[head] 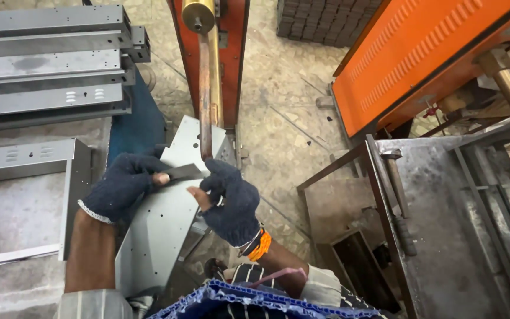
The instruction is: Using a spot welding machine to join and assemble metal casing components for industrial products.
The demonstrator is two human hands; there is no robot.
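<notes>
Both my hands wear dark blue knitted gloves with worn-through fingertips. My left hand (122,184) and my right hand (230,201) grip a small flat dark metal strip (183,172) between them, one at each end. The strip rests on a long grey sheet-metal panel (160,230) with small holes, right under the tip of a copper-coloured electrode arm (205,88) that reaches down from an orange machine (234,53). An orange band sits on my right wrist.
Grey sheet-metal channels (48,65) are stacked at the upper left, with a folded panel (25,201) below them. A second orange machine (420,59) stands at the upper right. A steel workbench (455,236) with a hammer (398,195) is on the right.
</notes>
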